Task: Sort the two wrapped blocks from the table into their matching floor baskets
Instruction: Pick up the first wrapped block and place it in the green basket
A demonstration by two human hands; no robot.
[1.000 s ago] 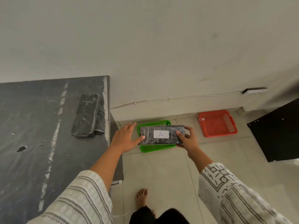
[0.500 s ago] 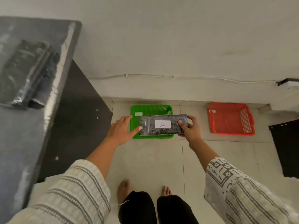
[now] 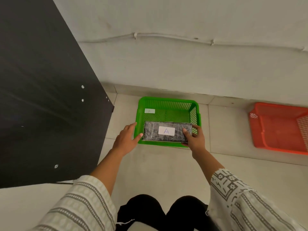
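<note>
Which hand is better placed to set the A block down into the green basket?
Right. The right hand grips the A block over the green basket; the left hand only touches its end, fingers open.

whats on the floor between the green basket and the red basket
Nothing: in the head view, only bare floor tile lies between the green basket and the red basket.

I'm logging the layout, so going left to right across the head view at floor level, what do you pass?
Black panel → left hand → wrapped block marked A, over the green basket → right hand → red basket.
</note>
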